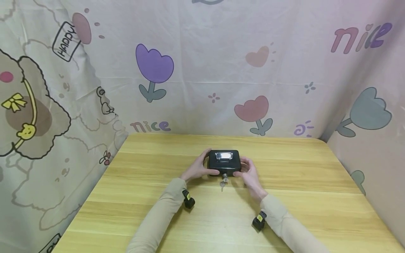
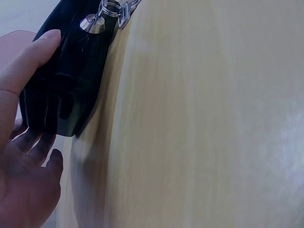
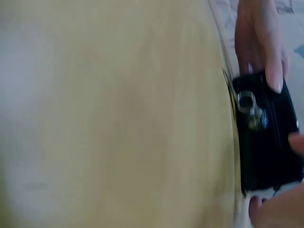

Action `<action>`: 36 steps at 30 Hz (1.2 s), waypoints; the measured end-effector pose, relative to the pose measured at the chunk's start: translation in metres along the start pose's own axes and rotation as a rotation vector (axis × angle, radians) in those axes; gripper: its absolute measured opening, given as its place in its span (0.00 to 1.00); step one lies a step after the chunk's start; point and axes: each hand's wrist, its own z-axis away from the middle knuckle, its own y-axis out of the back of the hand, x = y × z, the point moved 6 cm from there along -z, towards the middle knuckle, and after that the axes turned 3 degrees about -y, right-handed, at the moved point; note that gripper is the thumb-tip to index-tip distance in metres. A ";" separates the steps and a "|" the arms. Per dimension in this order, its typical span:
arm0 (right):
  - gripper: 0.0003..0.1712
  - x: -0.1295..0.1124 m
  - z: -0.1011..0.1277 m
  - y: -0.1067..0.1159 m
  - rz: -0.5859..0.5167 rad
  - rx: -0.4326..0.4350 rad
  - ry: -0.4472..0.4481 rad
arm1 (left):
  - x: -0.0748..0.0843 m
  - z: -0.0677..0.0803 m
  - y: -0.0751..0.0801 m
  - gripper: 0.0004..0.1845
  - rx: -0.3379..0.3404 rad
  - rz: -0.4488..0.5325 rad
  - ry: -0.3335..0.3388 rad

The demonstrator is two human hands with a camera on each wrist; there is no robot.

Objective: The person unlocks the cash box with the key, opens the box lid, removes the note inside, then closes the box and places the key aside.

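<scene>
Both hands (image 1: pixel 199 168) (image 1: pixel 250 173) gripping black box (image 1: pixel 223 161), left wrist shows lock (image 2: pixel 91 23)

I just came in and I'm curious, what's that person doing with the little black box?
A person holds a small black box between both hands on a wooden table. The left hand grips its left side and the right hand its right side. A key sits in the lock on the front, with more keys hanging down. The lid looks closed.
</scene>
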 end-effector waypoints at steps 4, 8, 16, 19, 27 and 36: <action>0.53 -0.004 -0.012 -0.001 -0.067 -0.147 0.047 | -0.001 0.000 0.000 0.62 -0.005 -0.008 0.007; 0.58 -0.008 -0.018 -0.004 -0.075 -0.272 0.094 | -0.002 0.000 0.000 0.63 -0.014 -0.016 0.013; 0.63 -0.010 -0.025 -0.007 -0.017 -0.416 0.132 | -0.002 0.000 0.002 0.63 -0.022 -0.004 0.000; 0.64 -0.010 -0.027 -0.006 -0.008 -0.432 0.140 | -0.002 0.000 0.002 0.62 -0.020 -0.002 -0.001; 0.66 -0.011 -0.029 -0.001 -0.002 -0.470 0.161 | -0.001 0.001 0.001 0.61 -0.035 -0.033 -0.013; 0.66 -0.009 -0.033 0.003 -0.078 -0.543 0.180 | 0.000 0.000 0.001 0.62 -0.059 0.018 -0.021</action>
